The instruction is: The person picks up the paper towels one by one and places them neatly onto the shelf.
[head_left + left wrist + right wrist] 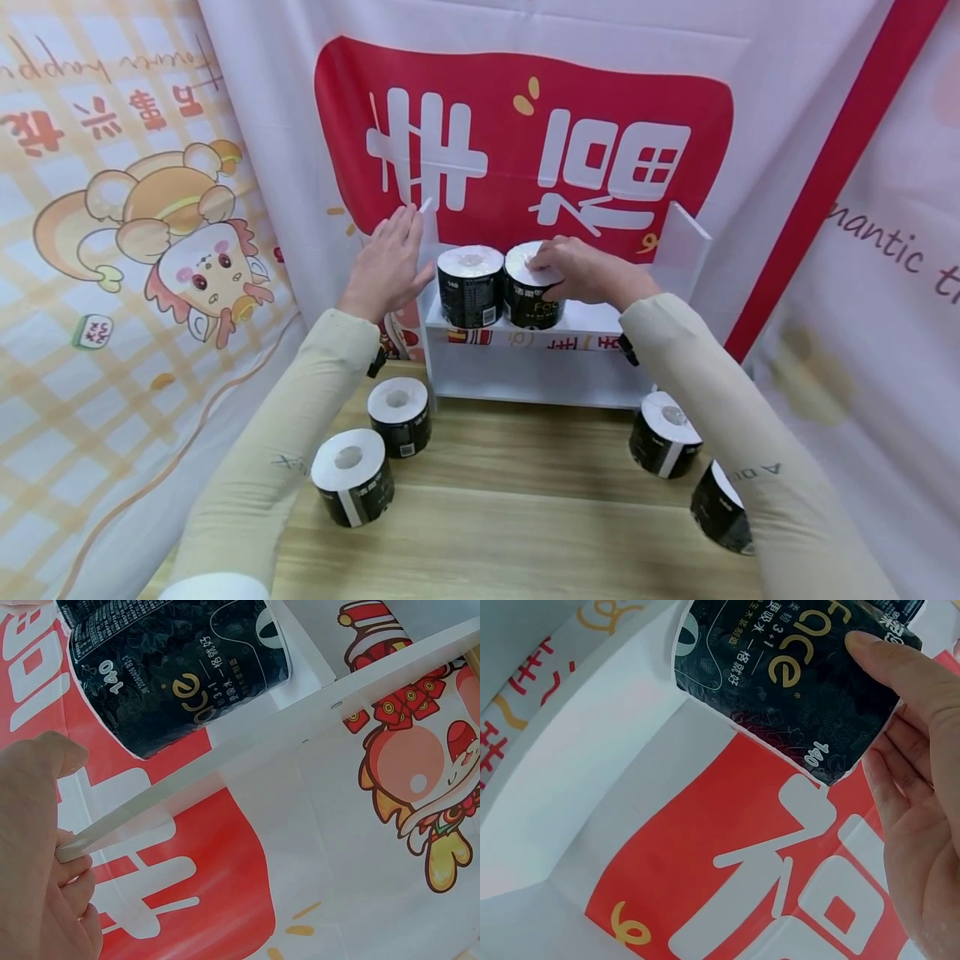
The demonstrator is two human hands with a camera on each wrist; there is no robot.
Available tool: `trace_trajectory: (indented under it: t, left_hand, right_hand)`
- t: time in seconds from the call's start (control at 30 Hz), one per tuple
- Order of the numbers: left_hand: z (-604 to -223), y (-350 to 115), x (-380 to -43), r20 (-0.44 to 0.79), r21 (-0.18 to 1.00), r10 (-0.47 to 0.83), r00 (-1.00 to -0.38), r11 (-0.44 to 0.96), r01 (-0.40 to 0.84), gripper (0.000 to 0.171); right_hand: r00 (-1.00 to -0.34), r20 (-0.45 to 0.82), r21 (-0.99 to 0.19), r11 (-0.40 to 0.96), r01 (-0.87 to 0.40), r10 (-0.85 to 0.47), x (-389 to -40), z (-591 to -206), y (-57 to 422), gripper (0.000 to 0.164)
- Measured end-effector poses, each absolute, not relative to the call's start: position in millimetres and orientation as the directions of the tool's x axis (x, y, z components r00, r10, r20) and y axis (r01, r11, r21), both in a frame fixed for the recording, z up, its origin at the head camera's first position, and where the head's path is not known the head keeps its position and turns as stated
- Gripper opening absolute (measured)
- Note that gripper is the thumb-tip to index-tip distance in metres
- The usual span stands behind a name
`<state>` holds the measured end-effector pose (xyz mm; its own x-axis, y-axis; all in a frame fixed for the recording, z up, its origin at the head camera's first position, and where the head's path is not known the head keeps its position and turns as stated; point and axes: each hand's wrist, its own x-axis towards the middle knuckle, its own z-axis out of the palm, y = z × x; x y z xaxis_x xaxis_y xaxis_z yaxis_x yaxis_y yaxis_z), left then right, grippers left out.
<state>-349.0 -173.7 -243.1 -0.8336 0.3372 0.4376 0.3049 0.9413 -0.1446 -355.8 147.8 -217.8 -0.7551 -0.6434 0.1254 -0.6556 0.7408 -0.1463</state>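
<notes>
Two toilet paper rolls in black wrappers stand side by side on the upper board of a white shelf (540, 375). My right hand (588, 271) grips the right roll (534, 310), its thumb (866, 649) on the wrapper and fingers over the top and far side. The left roll (468, 292) stands close beside it. My left hand (386, 267) is at the top of the shelf's left side panel (187, 772), fingers extended along its outer side. The thumb (71, 754) is on the inner side, apart from the panel.
On the wooden table (510, 533), two more rolls stand at left, a rear one (400, 417) and a front one (352, 479). Two others are at right, one by the shelf (666, 433) and one (720, 508) partly behind my right sleeve. A printed cloth (600, 33) hangs behind the shelf.
</notes>
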Motion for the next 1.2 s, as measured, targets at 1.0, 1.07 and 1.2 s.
trace_trajectory:
  t: [1.0, 1.07, 1.2]
  left_hand:
    - [-244, -173, -348, 0.437, -0.147, 0.344, -0.831, 0.939, 0.311, 0.091]
    - [-244, -173, -348, 0.436, -0.149, 0.342, -0.832, 0.940, 0.308, 0.091]
    - [-244, -173, -348, 0.442, -0.157, 0.348, -0.827, 0.938, 0.311, 0.091]
  right_hand:
    - [-0.748, 0.125, -0.202, 0.722, -0.662, -0.652, -371, -228, 133, 0.060]
    - [-0.748, 0.126, -0.196, 0.723, -0.663, -0.651, -370, -228, 132, 0.060]
    - [-0.753, 0.129, -0.185, 0.730, -0.657, -0.645, -370, -228, 133, 0.061]
